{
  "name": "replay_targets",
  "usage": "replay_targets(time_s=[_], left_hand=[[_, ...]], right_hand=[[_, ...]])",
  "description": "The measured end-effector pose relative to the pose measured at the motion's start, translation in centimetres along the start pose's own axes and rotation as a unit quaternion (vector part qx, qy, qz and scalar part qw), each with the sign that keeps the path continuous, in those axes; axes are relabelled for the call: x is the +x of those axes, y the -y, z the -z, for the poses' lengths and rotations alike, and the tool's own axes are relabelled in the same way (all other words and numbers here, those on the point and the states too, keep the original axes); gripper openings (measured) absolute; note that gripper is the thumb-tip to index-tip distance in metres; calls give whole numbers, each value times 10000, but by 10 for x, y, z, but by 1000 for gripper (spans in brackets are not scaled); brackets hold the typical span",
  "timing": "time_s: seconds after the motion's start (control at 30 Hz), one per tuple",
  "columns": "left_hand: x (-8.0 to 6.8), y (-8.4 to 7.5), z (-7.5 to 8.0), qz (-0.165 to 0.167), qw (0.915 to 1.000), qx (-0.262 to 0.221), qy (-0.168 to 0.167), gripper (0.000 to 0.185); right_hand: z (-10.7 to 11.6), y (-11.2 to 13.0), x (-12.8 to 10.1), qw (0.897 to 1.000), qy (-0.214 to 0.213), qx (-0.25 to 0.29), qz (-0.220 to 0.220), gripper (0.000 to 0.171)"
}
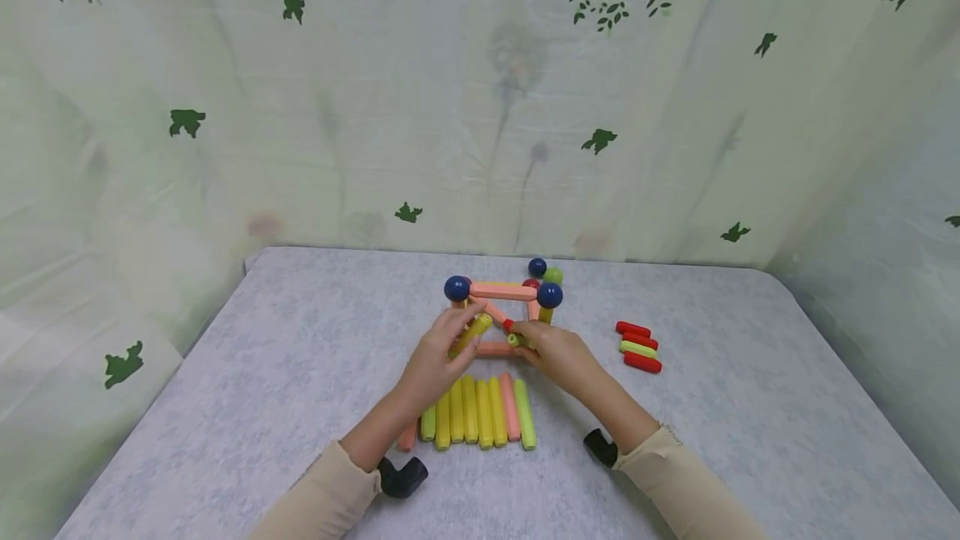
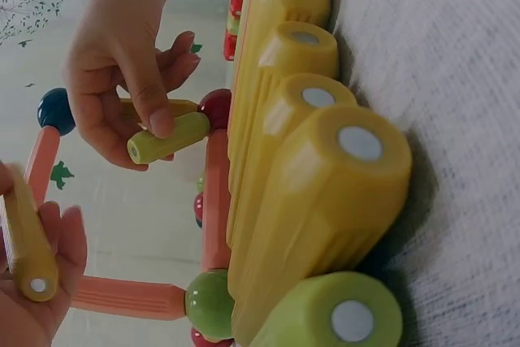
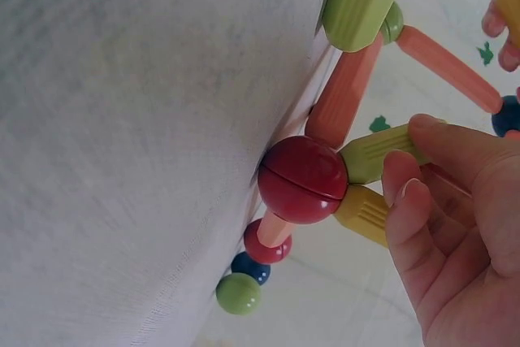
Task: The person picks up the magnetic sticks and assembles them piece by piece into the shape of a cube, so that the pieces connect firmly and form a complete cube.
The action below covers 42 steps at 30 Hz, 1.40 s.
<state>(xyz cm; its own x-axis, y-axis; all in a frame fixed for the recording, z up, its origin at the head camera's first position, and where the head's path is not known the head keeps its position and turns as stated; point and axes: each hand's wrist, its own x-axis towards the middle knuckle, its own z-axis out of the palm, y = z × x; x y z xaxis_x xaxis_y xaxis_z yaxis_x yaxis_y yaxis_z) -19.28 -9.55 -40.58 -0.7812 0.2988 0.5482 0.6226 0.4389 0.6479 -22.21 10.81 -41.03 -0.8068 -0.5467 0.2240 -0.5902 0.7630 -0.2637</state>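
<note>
My left hand [image 1: 438, 350] holds a yellow magnetic stick [image 1: 472, 334] between thumb and fingers, its pale round end showing in the left wrist view. My right hand [image 1: 561, 357] pinches a short green stick [image 3: 380, 152]. In the right wrist view that stick's far end meets a red ball [image 3: 302, 180], where a yellow stick [image 3: 363, 213] and a pink stick [image 3: 345, 91] also join. Both hands are at the near side of a frame of sticks and balls. Its top has a pink stick [image 1: 502, 292] between two blue balls [image 1: 457, 288]. Fingers partly hide the lower frame.
In front of the frame lies a row of yellow, green and pink sticks [image 1: 483, 412], partly under the left forearm. Several short red and green sticks [image 1: 639, 348] lie at the right. A loose blue ball [image 1: 537, 267] and green ball [image 1: 553, 276] are behind the frame.
</note>
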Motion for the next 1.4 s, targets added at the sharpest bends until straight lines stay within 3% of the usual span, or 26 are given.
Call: replay_targets(time_s=[0.27, 0.47, 0.7, 0.83, 0.9, 0.97, 1.03, 1.1, 1.17, 1.23, 1.4], left_hand=[[5, 3, -6, 431, 9968, 553, 396, 19], [13, 5, -11, 407, 9956, 688, 498, 19], [17, 5, -11, 499, 9983, 82, 299, 27], [16, 5, -10, 516, 9976, -303, 350, 31], [15, 4, -8, 411, 9981, -257, 376, 34], [14, 3, -4, 36, 9996, -102, 251, 36], [13, 3, 2, -531, 9983, 193, -104, 39], [14, 3, 10, -1059, 9911, 547, -586, 42], [18, 4, 18, -1247, 9840, 915, -887, 50], [23, 6, 25, -994, 9862, 1096, -737, 63], [33, 12, 34, 96, 9949, 918, 412, 74]], right_hand=[[1, 0, 0, 10000, 58, 38, -49, 26], [0, -2, -2, 9998, -92, -74, 129, 29], [-1, -1, 0, 9998, -71, 12, 180, 25], [0, -1, 2, 9996, -123, 132, 221, 25], [0, 0, 3, 9995, -139, 198, 191, 26], [0, 1, 4, 9996, -139, 228, 129, 26], [1, 1, 4, 9995, -119, 292, 50, 26], [1, 2, 5, 9994, -72, 344, -4, 24], [1, 2, 5, 9991, -54, 405, -74, 23], [1, 3, 6, 9989, -26, 443, -145, 21], [0, 5, 8, 9986, -34, 460, -275, 14]])
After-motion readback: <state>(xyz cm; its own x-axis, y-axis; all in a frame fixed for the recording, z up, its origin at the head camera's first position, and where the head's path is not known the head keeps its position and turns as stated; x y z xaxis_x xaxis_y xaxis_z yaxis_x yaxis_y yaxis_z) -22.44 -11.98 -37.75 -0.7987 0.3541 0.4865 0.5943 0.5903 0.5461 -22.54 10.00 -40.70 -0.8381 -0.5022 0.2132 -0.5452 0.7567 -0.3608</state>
